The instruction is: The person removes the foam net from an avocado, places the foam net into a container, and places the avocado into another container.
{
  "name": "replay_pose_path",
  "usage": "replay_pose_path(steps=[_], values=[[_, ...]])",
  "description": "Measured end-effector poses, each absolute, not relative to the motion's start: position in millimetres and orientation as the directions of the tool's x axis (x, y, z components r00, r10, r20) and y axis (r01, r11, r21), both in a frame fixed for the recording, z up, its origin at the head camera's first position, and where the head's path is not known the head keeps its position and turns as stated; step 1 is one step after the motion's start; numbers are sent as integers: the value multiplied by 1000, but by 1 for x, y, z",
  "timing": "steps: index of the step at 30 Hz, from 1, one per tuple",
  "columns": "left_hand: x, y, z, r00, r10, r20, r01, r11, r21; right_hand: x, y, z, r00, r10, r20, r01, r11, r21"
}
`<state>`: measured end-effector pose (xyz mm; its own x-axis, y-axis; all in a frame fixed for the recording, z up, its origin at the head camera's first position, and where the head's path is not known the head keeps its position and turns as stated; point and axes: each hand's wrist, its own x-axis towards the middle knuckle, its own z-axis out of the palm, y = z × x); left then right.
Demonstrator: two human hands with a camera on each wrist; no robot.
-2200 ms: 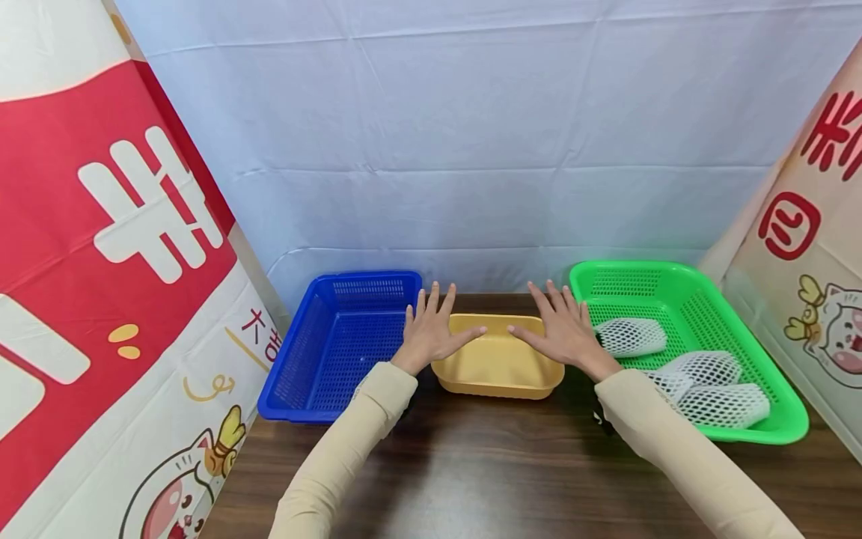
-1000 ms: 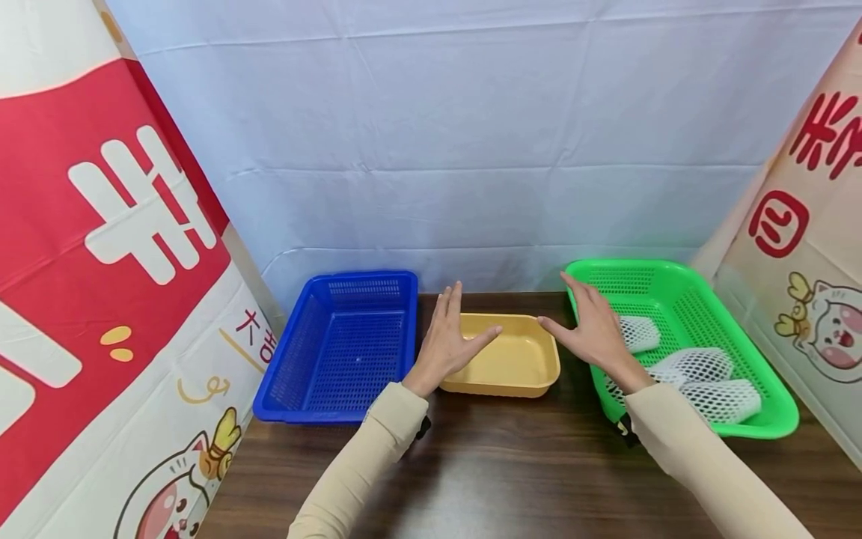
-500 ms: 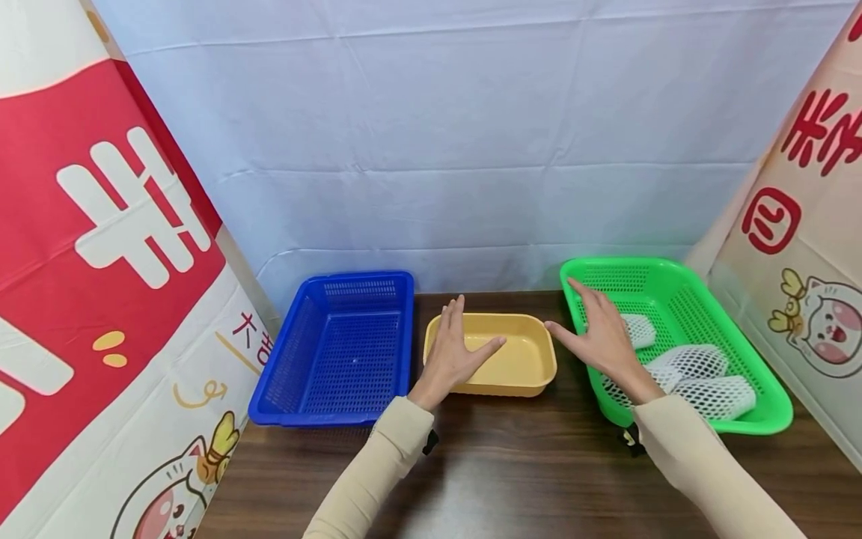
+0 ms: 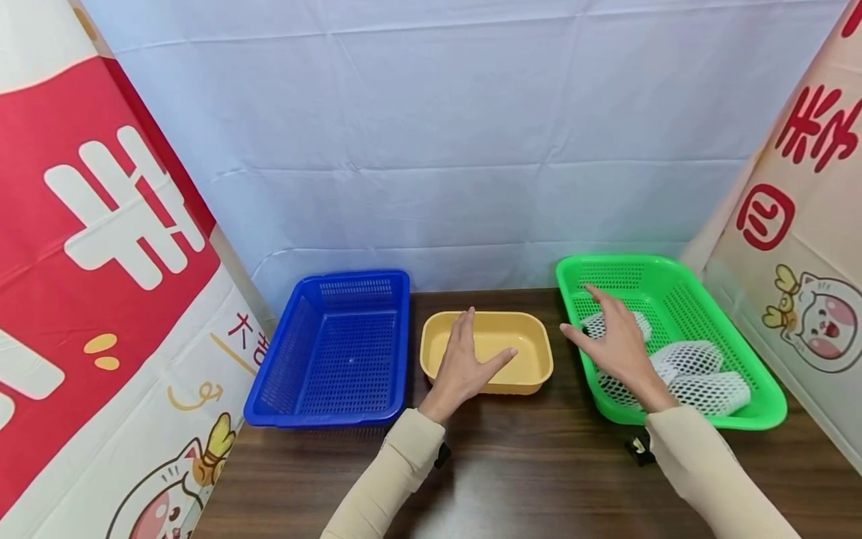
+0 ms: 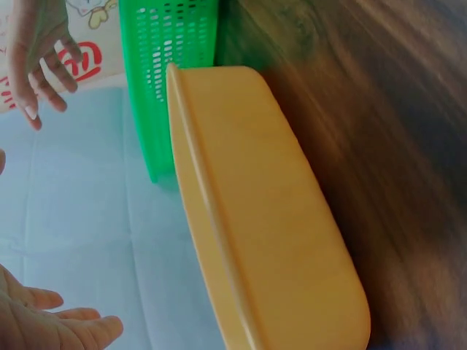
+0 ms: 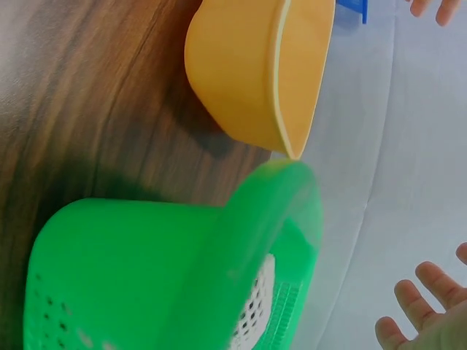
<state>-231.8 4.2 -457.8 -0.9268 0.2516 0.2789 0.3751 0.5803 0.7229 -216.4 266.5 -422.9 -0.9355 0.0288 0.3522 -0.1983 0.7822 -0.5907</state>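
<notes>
My left hand (image 4: pixel 465 367) hovers over the left part of a yellow oval tub (image 4: pixel 518 348), its fingers relaxed and thumb spread, with nothing in it. Above the left side of a green mesh basket (image 4: pixel 673 292) is my right hand (image 4: pixel 619 340), fingers loosely bent and holding nothing. Several things wrapped in white foam netting lie in that basket; one netted thing (image 4: pixel 710 393) is near its front, and another (image 4: pixel 636 323) is partly behind my right hand. The right wrist view shows my right fingers (image 6: pixel 419 302) above the basket's rim.
A blue mesh basket (image 4: pixel 350 359) stands on the left of the brown wooden table (image 4: pixel 532 464). A pale cloth (image 4: pixel 431 150) hangs behind, and printed cloths (image 4: pixel 108 299) close off both sides.
Both hands were spread side by side over the tub at first. The right hand has moved right over the green basket, and the left hand has shifted a little right. The view has drifted slightly.
</notes>
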Motion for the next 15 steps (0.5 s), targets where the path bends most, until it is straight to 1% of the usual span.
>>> replay_pose_path(steps=[15], values=[[-216,22,-470,-935,277,223,344,542,767,-205,288,-434,-952,97,291,-118,760,-639]])
